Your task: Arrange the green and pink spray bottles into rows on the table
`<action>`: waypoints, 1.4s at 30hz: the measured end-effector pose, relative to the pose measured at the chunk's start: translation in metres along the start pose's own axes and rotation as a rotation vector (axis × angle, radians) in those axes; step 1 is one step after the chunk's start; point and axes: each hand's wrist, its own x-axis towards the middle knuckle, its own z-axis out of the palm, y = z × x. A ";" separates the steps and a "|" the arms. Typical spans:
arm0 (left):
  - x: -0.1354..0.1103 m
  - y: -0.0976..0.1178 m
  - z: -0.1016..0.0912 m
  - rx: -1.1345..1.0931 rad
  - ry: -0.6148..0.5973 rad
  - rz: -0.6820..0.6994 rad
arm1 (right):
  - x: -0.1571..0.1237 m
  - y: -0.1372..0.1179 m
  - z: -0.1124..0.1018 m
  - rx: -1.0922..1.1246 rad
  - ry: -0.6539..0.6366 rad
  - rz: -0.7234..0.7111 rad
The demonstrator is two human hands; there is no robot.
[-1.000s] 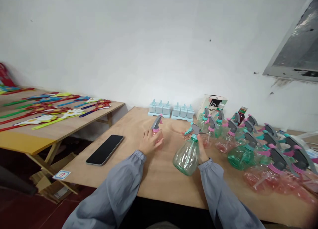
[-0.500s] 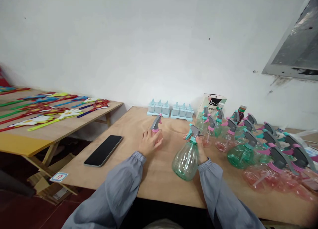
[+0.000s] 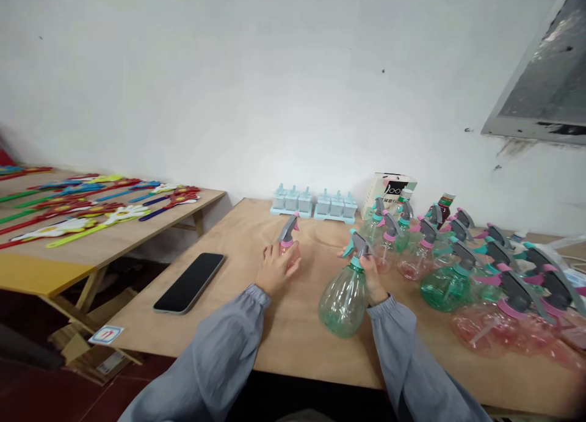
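Observation:
My left hand (image 3: pixel 276 268) is wrapped round a pink spray bottle (image 3: pixel 292 254) standing on the wooden table. Its grey and pink trigger head rises above my fingers, while most of the bottle's body is hidden behind them. In my right hand (image 3: pixel 373 278) is a clear green spray bottle (image 3: pixel 342 301) with a grey and teal trigger head, gripped at the neck from the right side. The green bottle tilts slightly, and I cannot tell whether its base touches the table. Right of that hand stands a group of several pink and green spray bottles (image 3: pixel 445 286).
A black-screened phone (image 3: pixel 189 283) lies at the left of the table (image 3: pixel 238 245). Two light blue ice-pop moulds (image 3: pixel 292 201) and a printed box (image 3: pixel 386 193) stand by the wall. Several colourful hand-shaped clappers (image 3: pixel 121 214) lie on the other table at left.
The view has shifted very slightly. Both hands keep their hold on the same two spray bottles, with hardly any movement.

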 end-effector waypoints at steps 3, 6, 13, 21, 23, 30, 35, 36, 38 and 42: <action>-0.003 -0.001 0.008 -0.025 0.073 0.000 | 0.001 -0.002 -0.005 -0.060 0.009 -0.044; -0.006 -0.002 0.015 -0.088 0.151 0.027 | 0.004 -0.005 -0.010 -0.042 -0.037 -0.042; -0.014 -0.007 0.020 -0.285 0.357 0.115 | 0.010 -0.010 -0.056 -0.072 0.082 -0.055; 0.002 -0.035 0.002 -0.734 0.546 -0.152 | -0.010 -0.019 -0.132 -0.372 0.490 -0.284; 0.023 -0.038 -0.007 -0.805 0.399 -0.121 | -0.014 -0.023 -0.130 -0.415 0.433 -0.281; 0.068 -0.025 -0.031 -1.189 -0.138 -0.137 | -0.019 -0.024 -0.110 -0.446 0.304 -0.262; 0.053 -0.016 -0.037 -1.281 -0.078 -0.195 | -0.020 -0.014 -0.113 -0.452 0.314 -0.261; 0.050 -0.015 -0.038 -1.319 -0.063 -0.213 | -0.020 -0.013 -0.113 -0.455 0.303 -0.257; 0.046 -0.013 -0.040 -1.412 -0.031 -0.256 | -0.020 -0.012 -0.113 -0.457 0.289 -0.248; 0.044 -0.007 -0.042 -1.557 0.026 -0.292 | -0.021 -0.015 -0.110 -0.458 0.294 -0.245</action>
